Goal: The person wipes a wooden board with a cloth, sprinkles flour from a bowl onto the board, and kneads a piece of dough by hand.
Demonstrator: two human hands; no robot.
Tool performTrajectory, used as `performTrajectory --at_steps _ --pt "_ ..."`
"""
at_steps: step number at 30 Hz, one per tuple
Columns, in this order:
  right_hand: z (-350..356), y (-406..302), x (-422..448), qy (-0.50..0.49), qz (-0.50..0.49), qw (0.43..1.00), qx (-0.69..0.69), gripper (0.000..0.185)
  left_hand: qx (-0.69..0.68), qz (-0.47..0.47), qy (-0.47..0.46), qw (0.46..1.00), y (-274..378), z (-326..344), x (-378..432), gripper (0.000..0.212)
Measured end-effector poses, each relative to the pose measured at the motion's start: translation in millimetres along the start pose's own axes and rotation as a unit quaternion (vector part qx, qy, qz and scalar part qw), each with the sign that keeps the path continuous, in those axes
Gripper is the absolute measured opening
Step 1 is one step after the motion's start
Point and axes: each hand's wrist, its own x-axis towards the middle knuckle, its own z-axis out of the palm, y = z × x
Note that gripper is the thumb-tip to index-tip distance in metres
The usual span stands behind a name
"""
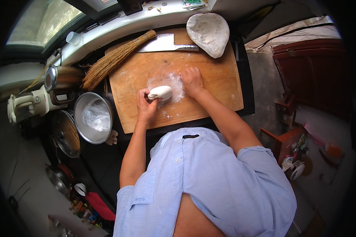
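A smooth white lump of dough (162, 92) lies on a wooden board (130, 115) dusted with flour. My left hand (147, 103) grips its left end between thumb and fingers. To the right of the dough, my right hand (191, 80) rests at the edge of the floury patch, fingers curled; whether anything is under them is hidden. A cleaver (160, 43) with a metal handle lies along the board's far edge. At the far right corner sits a white, flour-coated bowl (208, 32) with white powder in it.
A straw whisk broom (118, 60) lies across the board's far left corner. Left of the board stand a metal basin (78, 118) holding a clear plastic bag, a glass lid (66, 133), a metal pot (55, 78) and a white appliance (32, 103). Beyond runs a white windowsill (106, 31).
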Motion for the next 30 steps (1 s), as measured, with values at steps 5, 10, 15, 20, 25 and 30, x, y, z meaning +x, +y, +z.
performTrajectory --at_steps 5,10,15,20,25,30 --pt "-17 20 -11 0.074 0.143 0.982 0.094 0.005 -0.032 -0.034 -0.018 0.999 3 5 2 0.050" --pt "-71 112 -37 0.225 0.290 0.926 0.093 0.005 -0.039 -0.013 -0.025 0.999 4 1 2 0.051" --pt "-142 183 -60 0.162 0.440 0.883 -0.008 0.018 -0.037 -0.006 -0.035 0.999 13 6 6 0.052" --pt "-99 109 -32 0.024 0.227 0.962 0.152 0.016 0.046 0.018 -0.007 0.999 8 6 5 0.050" --pt "-22 29 -7 -0.038 0.088 0.983 0.158 0.010 0.052 0.005 0.011 0.999 3 7 -1 0.049" --pt "-3 14 9 -0.029 0.021 0.988 0.148 0.007 0.041 0.003 0.038 0.998 0 11 -7 0.048"
